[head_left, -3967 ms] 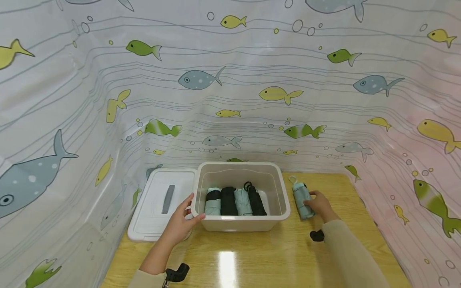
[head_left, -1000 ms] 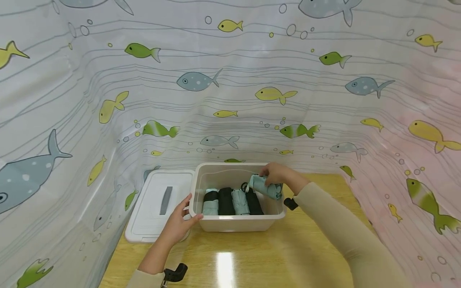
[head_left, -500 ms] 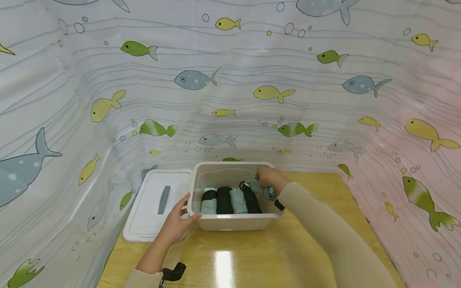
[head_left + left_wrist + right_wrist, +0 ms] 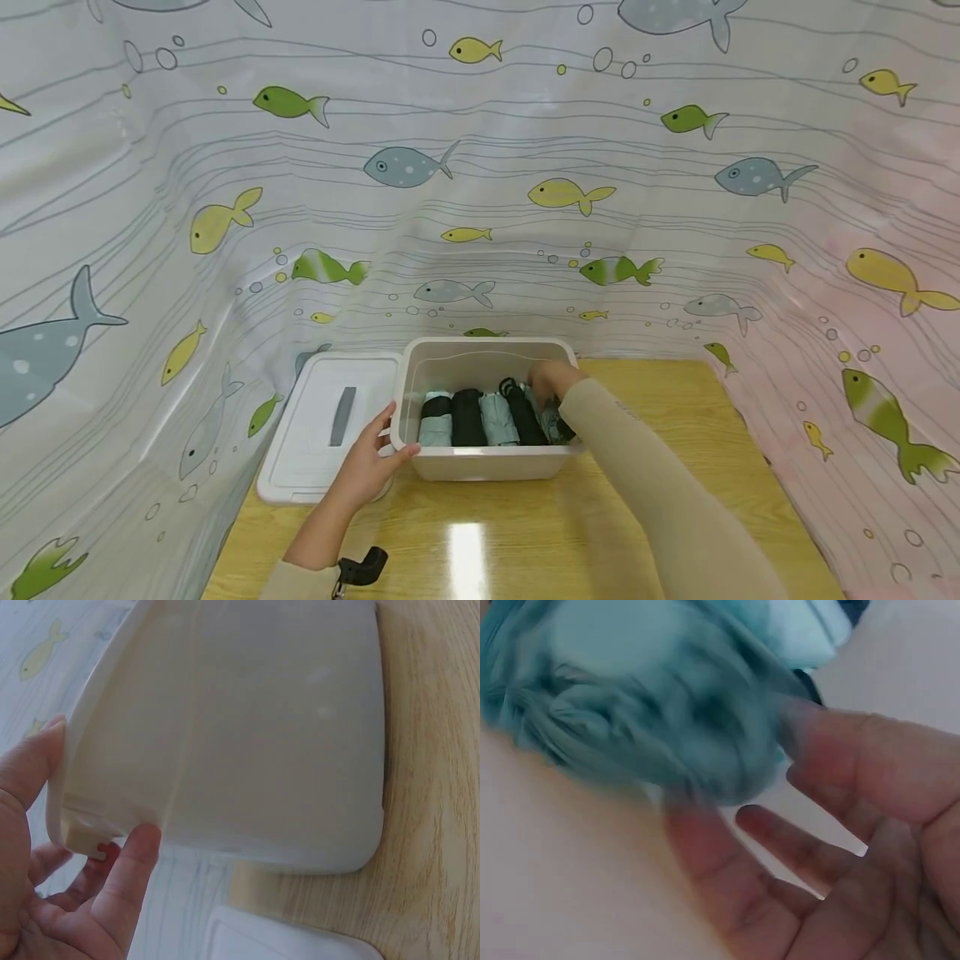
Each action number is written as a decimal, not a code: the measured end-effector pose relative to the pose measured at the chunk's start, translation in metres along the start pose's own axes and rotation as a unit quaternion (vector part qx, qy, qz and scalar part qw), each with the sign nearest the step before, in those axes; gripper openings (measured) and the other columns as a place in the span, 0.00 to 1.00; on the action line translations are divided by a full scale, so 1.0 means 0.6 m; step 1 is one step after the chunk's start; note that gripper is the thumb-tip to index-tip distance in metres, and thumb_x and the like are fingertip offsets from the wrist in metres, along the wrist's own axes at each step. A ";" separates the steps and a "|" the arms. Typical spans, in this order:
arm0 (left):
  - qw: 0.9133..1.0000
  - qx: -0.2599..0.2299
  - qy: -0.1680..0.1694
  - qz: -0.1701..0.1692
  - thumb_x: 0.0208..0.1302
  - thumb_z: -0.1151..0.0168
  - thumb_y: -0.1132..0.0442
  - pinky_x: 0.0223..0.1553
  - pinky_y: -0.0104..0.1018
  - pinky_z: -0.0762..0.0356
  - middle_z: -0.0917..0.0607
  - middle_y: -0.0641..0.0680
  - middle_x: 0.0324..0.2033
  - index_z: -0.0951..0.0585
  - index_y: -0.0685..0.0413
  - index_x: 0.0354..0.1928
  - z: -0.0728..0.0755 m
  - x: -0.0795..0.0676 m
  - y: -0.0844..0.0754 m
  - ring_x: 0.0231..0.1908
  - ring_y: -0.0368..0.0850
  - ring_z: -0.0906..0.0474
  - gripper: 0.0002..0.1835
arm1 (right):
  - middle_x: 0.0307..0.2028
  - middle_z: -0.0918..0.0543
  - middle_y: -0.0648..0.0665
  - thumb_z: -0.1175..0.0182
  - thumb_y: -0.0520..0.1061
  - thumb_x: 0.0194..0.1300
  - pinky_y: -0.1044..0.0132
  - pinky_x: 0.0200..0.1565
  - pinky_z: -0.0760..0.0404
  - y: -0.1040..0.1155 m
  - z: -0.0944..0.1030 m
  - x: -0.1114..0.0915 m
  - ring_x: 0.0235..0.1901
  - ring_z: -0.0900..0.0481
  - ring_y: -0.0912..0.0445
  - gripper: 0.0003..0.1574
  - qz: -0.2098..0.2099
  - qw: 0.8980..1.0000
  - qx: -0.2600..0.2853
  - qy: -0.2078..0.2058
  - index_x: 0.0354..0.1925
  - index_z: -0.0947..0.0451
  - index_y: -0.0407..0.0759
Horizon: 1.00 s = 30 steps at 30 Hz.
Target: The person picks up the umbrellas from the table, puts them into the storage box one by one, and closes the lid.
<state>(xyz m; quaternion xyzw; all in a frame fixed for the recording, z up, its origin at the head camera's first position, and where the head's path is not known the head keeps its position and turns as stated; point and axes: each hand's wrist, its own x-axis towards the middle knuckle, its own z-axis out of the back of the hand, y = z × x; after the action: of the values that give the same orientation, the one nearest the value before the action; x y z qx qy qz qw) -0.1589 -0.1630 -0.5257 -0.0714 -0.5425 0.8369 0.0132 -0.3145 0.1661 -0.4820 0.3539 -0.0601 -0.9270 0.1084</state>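
A beige plastic bin [image 4: 491, 465] stands at the table's middle. My left hand [image 4: 363, 467] grips its left front corner, thumb and fingers around the rim. Inside lie several folded umbrellas side by side: a pale green one with a black band [image 4: 435, 429], a black one [image 4: 467, 417], another pale green one [image 4: 498, 419] and a black one with a loop [image 4: 527, 417]. At the bin's right end, my right hand [image 4: 553, 379] reaches in and holds a green folded umbrella [image 4: 690, 727] between thumb and fingers. The hand and sleeve partly hide this umbrella in the head view.
Left of the bin lies a white lid [image 4: 307, 442] with a grey handle, partly behind my left hand. A wooden table [image 4: 660, 442] carries everything. A fish-print curtain [image 4: 480, 258] rises close behind and along both sides.
My right hand has carried the green umbrella from the table right of the bin into its right end, lowering it beside the black one. The left hand keeps gripping the rim.
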 end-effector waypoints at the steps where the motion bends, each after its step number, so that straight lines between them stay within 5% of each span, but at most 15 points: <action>1: 1.000 0.000 0.001 -0.001 0.60 0.28 0.46 0.54 0.48 0.19 0.34 0.64 0.69 0.47 0.46 0.80 -0.001 0.000 0.000 0.64 0.64 0.29 0.52 | 0.50 0.18 0.39 0.32 0.33 0.60 0.57 0.42 0.15 -0.001 -0.004 -0.001 0.39 0.17 0.49 0.38 -0.007 1.000 0.020 0.007 0.68 0.29 0.38; 8: 1.000 -0.003 0.000 0.000 0.62 0.28 0.52 0.52 0.46 0.18 0.33 0.63 0.69 0.47 0.46 0.80 -0.002 -0.002 -0.002 0.64 0.64 0.29 0.50 | 0.34 0.16 0.38 0.33 0.33 0.61 0.60 0.31 0.16 -0.012 -0.026 0.016 0.28 0.19 0.50 0.34 -0.027 0.994 0.103 0.021 0.65 0.28 0.36; 12: 1.000 -0.003 0.000 0.010 0.61 0.27 0.49 0.54 0.48 0.20 0.34 0.62 0.69 0.47 0.43 0.80 0.000 -0.003 -0.003 0.65 0.62 0.30 0.51 | 0.38 0.16 0.38 0.30 0.37 0.61 0.57 0.36 0.14 -0.010 -0.027 0.021 0.33 0.16 0.47 0.38 -0.034 0.990 0.135 0.021 0.67 0.30 0.36; 18: 1.000 -0.002 0.003 0.009 0.61 0.27 0.48 0.55 0.49 0.20 0.34 0.62 0.69 0.48 0.43 0.80 0.001 0.000 -0.001 0.65 0.62 0.30 0.52 | 0.52 0.20 0.35 0.31 0.44 0.64 0.54 0.40 0.14 0.009 -0.016 0.004 0.36 0.15 0.43 0.23 -0.051 0.985 0.165 0.023 0.53 0.21 0.33; 23: 1.000 -0.005 0.006 0.005 0.62 0.28 0.49 0.55 0.49 0.20 0.35 0.62 0.70 0.49 0.45 0.80 0.001 0.000 0.001 0.65 0.63 0.30 0.52 | 0.66 0.31 0.30 0.36 0.50 0.69 0.49 0.43 0.14 0.025 -0.006 -0.018 0.41 0.15 0.37 0.34 -0.053 0.969 0.241 0.027 0.65 0.30 0.32; 30: 1.000 -0.004 0.009 0.001 0.61 0.28 0.47 0.55 0.50 0.20 0.34 0.63 0.69 0.49 0.46 0.80 0.001 0.001 -0.001 0.65 0.63 0.30 0.52 | 0.70 0.39 0.24 0.38 0.57 0.70 0.44 0.46 0.16 0.022 -0.005 -0.030 0.44 0.16 0.34 0.48 -0.055 0.937 0.341 0.045 0.75 0.43 0.34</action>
<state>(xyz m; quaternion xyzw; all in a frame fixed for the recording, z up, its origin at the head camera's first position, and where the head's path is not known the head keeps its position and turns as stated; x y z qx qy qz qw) -0.1594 -0.1632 -0.5250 -0.0797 -0.5454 0.8342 0.0171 -0.2975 0.1578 -0.4701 0.4138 -0.3483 -0.8384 -0.0676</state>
